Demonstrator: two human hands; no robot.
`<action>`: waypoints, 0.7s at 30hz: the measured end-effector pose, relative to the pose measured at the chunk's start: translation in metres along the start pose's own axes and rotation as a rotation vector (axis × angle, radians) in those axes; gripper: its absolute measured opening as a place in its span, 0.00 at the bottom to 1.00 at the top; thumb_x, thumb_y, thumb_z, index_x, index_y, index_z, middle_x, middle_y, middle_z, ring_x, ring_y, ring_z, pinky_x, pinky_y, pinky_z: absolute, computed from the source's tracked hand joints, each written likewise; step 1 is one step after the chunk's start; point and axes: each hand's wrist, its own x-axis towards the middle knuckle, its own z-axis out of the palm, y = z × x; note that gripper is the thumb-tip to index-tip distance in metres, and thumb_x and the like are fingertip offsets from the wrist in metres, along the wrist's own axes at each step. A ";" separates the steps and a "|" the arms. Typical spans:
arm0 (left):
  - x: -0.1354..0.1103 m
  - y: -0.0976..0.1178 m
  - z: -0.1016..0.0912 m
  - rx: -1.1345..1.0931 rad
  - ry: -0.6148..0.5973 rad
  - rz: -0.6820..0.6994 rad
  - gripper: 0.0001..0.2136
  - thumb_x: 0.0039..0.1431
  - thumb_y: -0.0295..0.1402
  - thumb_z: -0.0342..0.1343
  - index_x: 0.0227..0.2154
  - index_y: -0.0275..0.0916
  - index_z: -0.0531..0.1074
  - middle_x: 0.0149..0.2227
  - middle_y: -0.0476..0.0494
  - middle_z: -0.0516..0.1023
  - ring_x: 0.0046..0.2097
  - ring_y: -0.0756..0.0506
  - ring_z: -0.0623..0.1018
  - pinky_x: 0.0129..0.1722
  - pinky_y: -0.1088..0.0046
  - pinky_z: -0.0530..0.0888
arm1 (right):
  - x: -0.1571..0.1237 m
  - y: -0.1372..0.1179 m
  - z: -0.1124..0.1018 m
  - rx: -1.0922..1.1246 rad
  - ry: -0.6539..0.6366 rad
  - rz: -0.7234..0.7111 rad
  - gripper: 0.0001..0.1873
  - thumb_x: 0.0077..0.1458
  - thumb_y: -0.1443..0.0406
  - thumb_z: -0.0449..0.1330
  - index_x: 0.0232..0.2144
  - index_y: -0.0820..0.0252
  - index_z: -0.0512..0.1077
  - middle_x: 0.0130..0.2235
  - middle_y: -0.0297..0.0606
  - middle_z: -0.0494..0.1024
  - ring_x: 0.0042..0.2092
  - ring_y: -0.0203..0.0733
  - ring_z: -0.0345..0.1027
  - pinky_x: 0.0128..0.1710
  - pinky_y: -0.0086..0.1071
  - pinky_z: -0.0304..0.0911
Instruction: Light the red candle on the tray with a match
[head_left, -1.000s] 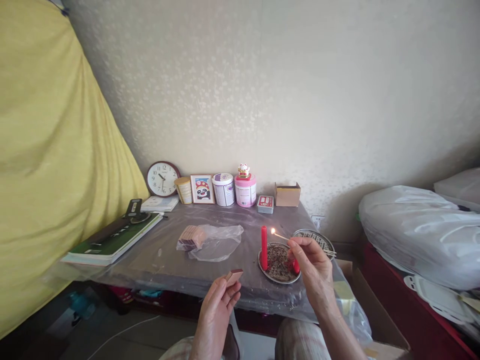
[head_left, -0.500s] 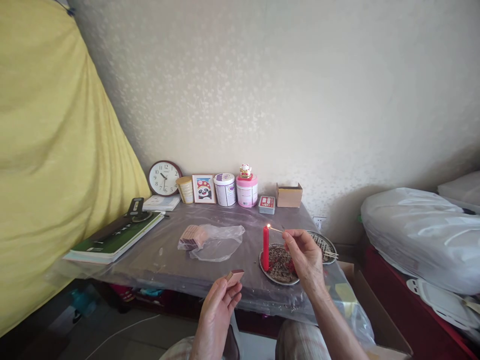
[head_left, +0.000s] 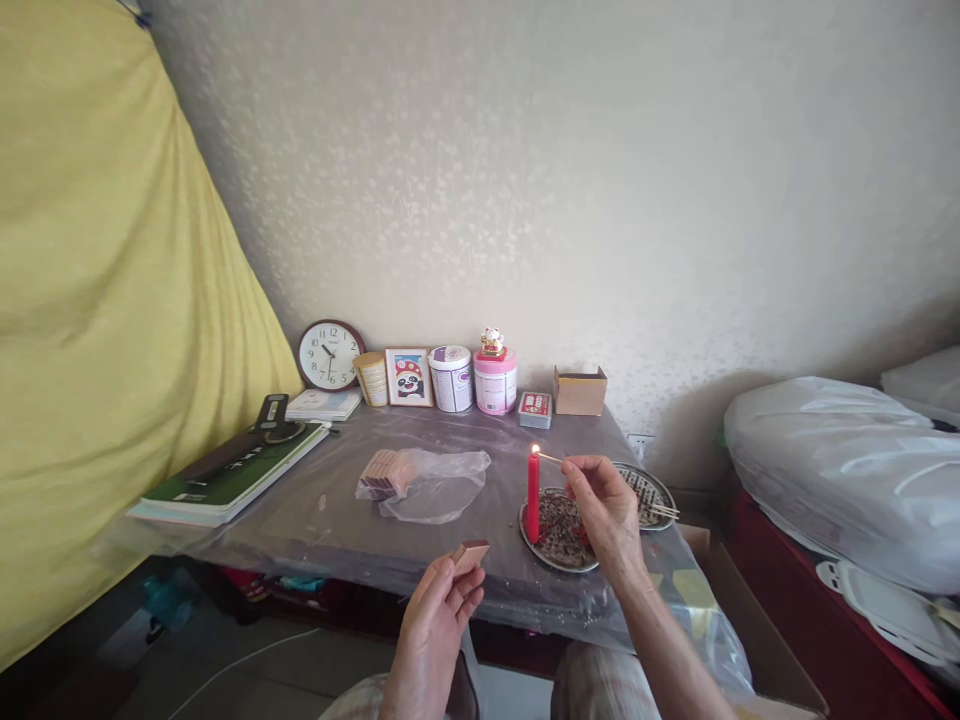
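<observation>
Between thumb and fingers, my right hand (head_left: pixel 606 505) pinches a thin wooden match (head_left: pixel 551 458). A flame (head_left: pixel 535 449) burns at the match's tip, right at the top of an upright red candle (head_left: pixel 533 497). The candle stands at the left side of a round metal plate (head_left: pixel 556 567) with dark, speckled residue and red bits on it. My left hand (head_left: pixel 442 605), lower and nearer to me, grips a small matchbox (head_left: pixel 471 556) by its lower end. Whether the wick itself is burning cannot be made out.
A clear plastic bag (head_left: pixel 442 485) with several small boxes (head_left: pixel 386 472) lies mid-table. Behind my right hand is a second round plate (head_left: pixel 645 480) with several thin sticks. Tins (head_left: pixel 451 380), a clock (head_left: pixel 330 355) and a cardboard box (head_left: pixel 580 391) line the wall; a green book (head_left: pixel 232 475) lies left.
My right hand has shifted slightly left, bringing the match's burning tip over the candle top. The flame looks a little larger. My left hand and the matchbox stay in place.
</observation>
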 end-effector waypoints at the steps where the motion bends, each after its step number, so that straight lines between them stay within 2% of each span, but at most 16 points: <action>1: 0.000 0.000 0.000 0.002 -0.003 0.000 0.17 0.40 0.42 0.69 0.31 0.37 0.79 0.36 0.40 0.82 0.40 0.43 0.78 0.45 0.65 0.71 | 0.001 0.001 0.000 0.002 0.001 -0.002 0.16 0.48 0.52 0.64 0.28 0.59 0.73 0.23 0.30 0.70 0.26 0.36 0.62 0.24 0.28 0.60; 8: 0.000 0.000 -0.002 -0.012 0.004 -0.004 0.16 0.41 0.41 0.69 0.31 0.36 0.78 0.35 0.38 0.82 0.39 0.42 0.79 0.44 0.65 0.72 | 0.001 0.002 0.001 0.003 -0.009 0.002 0.15 0.49 0.53 0.64 0.28 0.59 0.73 0.22 0.29 0.70 0.26 0.35 0.62 0.25 0.28 0.61; 14: 0.001 -0.001 -0.002 -0.029 -0.001 -0.008 0.16 0.40 0.41 0.70 0.30 0.36 0.78 0.36 0.39 0.82 0.39 0.43 0.79 0.43 0.66 0.72 | -0.001 -0.002 0.001 -0.001 -0.012 0.040 0.13 0.51 0.54 0.64 0.29 0.58 0.73 0.22 0.29 0.69 0.23 0.35 0.61 0.20 0.27 0.58; 21: -0.001 0.001 -0.001 -0.020 -0.003 -0.010 0.17 0.40 0.41 0.70 0.32 0.36 0.78 0.37 0.38 0.82 0.40 0.43 0.78 0.43 0.67 0.73 | -0.002 -0.004 0.000 -0.008 -0.013 0.052 0.13 0.51 0.54 0.63 0.29 0.58 0.72 0.22 0.29 0.69 0.21 0.33 0.58 0.18 0.27 0.56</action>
